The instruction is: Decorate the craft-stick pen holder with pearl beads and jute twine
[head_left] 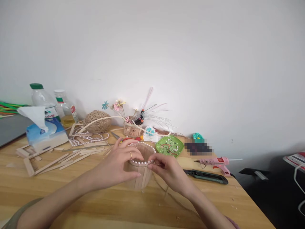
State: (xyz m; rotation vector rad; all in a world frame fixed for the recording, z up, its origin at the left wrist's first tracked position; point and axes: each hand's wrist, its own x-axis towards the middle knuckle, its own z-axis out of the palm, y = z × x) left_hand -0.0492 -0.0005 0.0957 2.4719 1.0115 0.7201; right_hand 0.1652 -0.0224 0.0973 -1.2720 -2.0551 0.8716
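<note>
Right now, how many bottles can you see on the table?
2: the green-capped bottle, behind the tissue pack, and the white-capped bottle, left of the twine ball. Clutter might hide others.

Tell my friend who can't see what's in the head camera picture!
A left hand and right hand touch the beaded rim of a craft-stick cup. Craft sticks, a twine ball, green dish and pink glue gun lie nearby.
</note>
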